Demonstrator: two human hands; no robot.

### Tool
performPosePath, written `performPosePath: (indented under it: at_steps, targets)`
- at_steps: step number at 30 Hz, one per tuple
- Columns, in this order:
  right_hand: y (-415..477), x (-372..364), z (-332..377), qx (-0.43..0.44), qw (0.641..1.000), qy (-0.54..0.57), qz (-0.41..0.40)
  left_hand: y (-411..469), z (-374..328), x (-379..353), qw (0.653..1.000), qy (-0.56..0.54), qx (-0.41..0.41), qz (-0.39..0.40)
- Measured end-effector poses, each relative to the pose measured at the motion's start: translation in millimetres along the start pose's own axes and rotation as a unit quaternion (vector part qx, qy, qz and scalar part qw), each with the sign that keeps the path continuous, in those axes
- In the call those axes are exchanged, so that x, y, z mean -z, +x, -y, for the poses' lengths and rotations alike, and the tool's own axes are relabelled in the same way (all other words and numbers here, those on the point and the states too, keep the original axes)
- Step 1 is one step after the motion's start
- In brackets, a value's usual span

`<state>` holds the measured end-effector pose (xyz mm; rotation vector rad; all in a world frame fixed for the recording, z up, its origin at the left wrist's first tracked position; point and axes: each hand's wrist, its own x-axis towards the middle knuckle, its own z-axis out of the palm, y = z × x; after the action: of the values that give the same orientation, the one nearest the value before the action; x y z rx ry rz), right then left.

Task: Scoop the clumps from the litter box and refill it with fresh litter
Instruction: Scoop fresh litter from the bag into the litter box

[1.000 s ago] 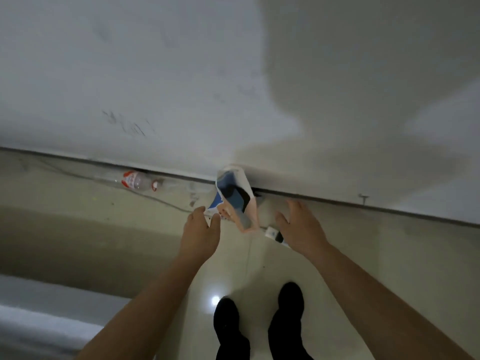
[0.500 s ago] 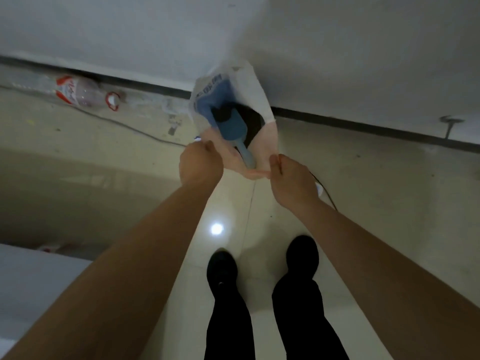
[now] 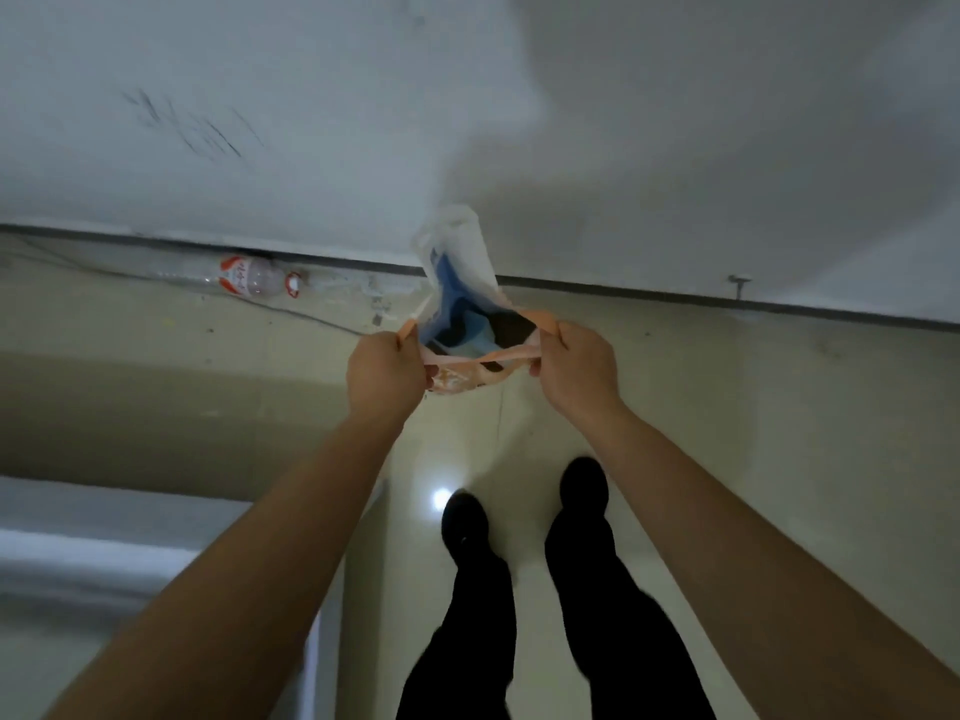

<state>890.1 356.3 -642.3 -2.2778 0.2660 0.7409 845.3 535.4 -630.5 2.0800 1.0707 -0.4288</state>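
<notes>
Where the pale wall (image 3: pixel 311 122) meets the floor (image 3: pixel 727 407), a thin plastic bag (image 3: pixel 457 267) hangs in the air, held up in front of the person. Its film is soft and crinkled, whitish and half see-through at the far end, printed with blue lower down, and its mouth has a peach-pink rim pulled into a wide, flattened slit. Through the mouth a blue shape and a dark patch show; what they are cannot be told.

At the bag's left edge the left hand (image 3: pixel 387 374) has its fingers clenched round the pink rim, a strip of it sticking up above the knuckles. At the bag's right edge the right hand (image 3: pixel 574 368) pinches the rim in the same way, fingers curled, so the film is drawn taut between the two hands. Both forearms are bare.

Behind the bag the wall is matt and smooth, with dark scribbled marks (image 3: pixel 197 127) up and to the left of the bag. A narrow dark strip (image 3: pixel 675 298) runs along the wall's foot. Left of the bag, a clear plastic bottle (image 3: pixel 249 278) with a red-and-white label lies on its side against that strip, and a thin dark cable (image 3: pixel 291 309) trails over the floor from there toward the bag. The floor is glossy pale tile; below the bag it carries a small bright reflection (image 3: pixel 441 498) just beside two black shoes (image 3: pixel 465 522) under black trouser legs. Far below and left of the bag lies a smooth grey-white ledge (image 3: pixel 104 553), blurred.
</notes>
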Motion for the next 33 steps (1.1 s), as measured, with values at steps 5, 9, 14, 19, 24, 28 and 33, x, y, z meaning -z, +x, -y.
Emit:
performPosePath:
  at_steps: [5,9,14,19,24,28,33]
  targets:
    - [-135.9,82.5,21.6,-0.066,0.994,0.073,-0.056,-123.5,-48.9,65.3,0.997,0.009,-0.06,0.043]
    - [-207.7,122.8,21.1,-0.088,0.979,0.144,-0.114,-182.3,-76.5,88.1,0.989,0.05,-0.136,0.039]
    - [-292.2,171.3,6.2,-0.108,0.943,0.242,-0.202,-264.7,-112.7,99.6,0.96,0.093,-0.259,0.043]
    - [-373.4,217.3,-32.3,-0.127,0.898,0.322,-0.272,-351.4,-137.6,82.5,0.917,0.118,-0.374,0.067]
    - [-477.7,241.5,-94.8,-0.162,0.843,0.39,-0.332,-452.2,-141.9,44.4,0.863,0.148,-0.47,0.108]
    - [-579.6,235.8,-162.0,-0.185,0.795,0.426,-0.39,-559.1,-119.1,3.8,0.816,0.157,-0.538,0.141]
    - [-735.2,215.9,-256.0,-0.223,0.741,0.441,-0.454,-719.9,-56.5,-46.0,0.752,0.144,-0.617,0.183]
